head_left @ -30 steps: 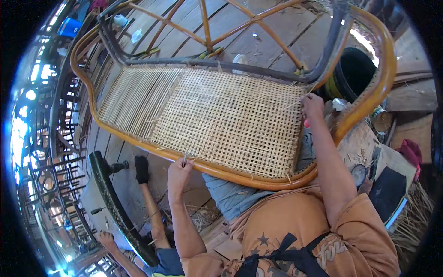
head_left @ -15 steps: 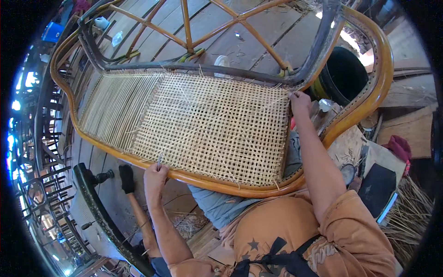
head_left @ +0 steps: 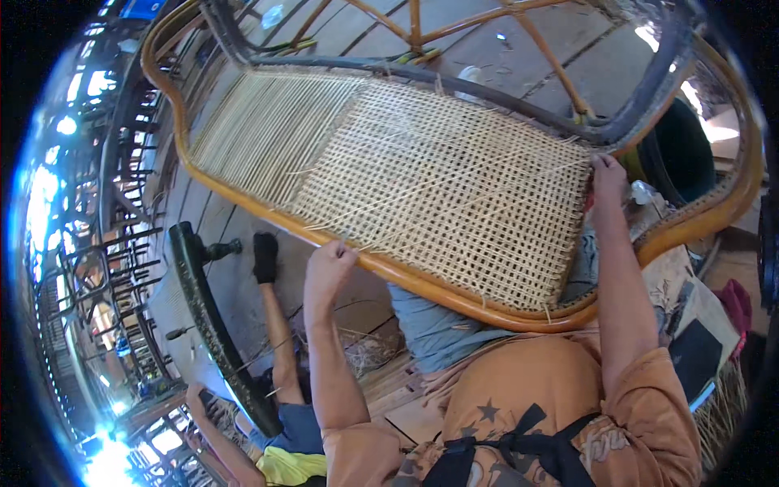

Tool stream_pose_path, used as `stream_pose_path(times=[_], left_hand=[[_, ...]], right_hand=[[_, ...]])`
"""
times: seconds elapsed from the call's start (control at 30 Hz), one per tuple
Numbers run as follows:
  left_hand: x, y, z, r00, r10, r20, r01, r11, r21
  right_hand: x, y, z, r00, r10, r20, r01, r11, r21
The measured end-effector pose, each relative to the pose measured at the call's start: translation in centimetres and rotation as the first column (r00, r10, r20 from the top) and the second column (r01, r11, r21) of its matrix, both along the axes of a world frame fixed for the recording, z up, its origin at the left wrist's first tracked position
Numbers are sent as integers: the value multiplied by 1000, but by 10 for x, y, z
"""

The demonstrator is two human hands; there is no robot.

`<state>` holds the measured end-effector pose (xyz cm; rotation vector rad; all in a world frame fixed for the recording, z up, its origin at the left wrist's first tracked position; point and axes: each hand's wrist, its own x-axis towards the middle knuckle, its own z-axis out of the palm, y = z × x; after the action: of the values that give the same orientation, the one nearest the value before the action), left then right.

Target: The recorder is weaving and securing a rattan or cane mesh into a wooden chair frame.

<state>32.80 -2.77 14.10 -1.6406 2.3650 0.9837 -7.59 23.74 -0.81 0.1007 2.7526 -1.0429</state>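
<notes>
A curved rattan furniture frame (head_left: 438,290) lies tilted across my lap, its panel of pale woven cane (head_left: 454,187) facing up. Open-weave mesh fills the right part; close parallel strands (head_left: 268,134) fill the left. My left hand (head_left: 329,272) is closed at the near rail, fingertips pinched at the mesh's edge. At the mesh's far right corner, my right hand (head_left: 610,180) is also closed, its fingertips pinched together. A light cane strand runs diagonally over the mesh between both hands. Its ends are hidden in my fingers. Loose strand ends stick out along the near rail.
Left of me, another person's bare leg (head_left: 281,345) and dark-shod foot (head_left: 265,256) extend beside a dark curved furniture piece (head_left: 203,300). A dark bucket (head_left: 680,150) stands behind the frame's right end. Blue-grey cloth (head_left: 434,323) lies under the near rail. Several frames stand at far left.
The view has shifted left, so the frame and both hands appear farther right. Both hands stay closed at about the same places on the panel. More of the other person shows at lower left.
</notes>
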Motion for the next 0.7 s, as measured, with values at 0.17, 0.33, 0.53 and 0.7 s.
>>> stream_pose_path(times=[0.17, 0.33, 0.53, 0.7], left_hand=[[-4, -2, 3, 995, -28, 99, 27, 1000, 13], [-6, 2, 2, 997, 13, 82, -14, 1000, 10], [4, 4, -7, 998, 62, -4, -62, 998, -25], [-6, 7, 3, 999, 41, 22, -40, 997, -59]], right_hand=[[-5, -1, -5, 989, 10, 145, 4, 995, -101], [16, -13, 40, 995, -50, 84, 55, 997, -52], [53, -19, 120, 977, 180, -111, -204, 665, -718], [96, 46, 184, 841, 456, -291, -539, 661, -521]])
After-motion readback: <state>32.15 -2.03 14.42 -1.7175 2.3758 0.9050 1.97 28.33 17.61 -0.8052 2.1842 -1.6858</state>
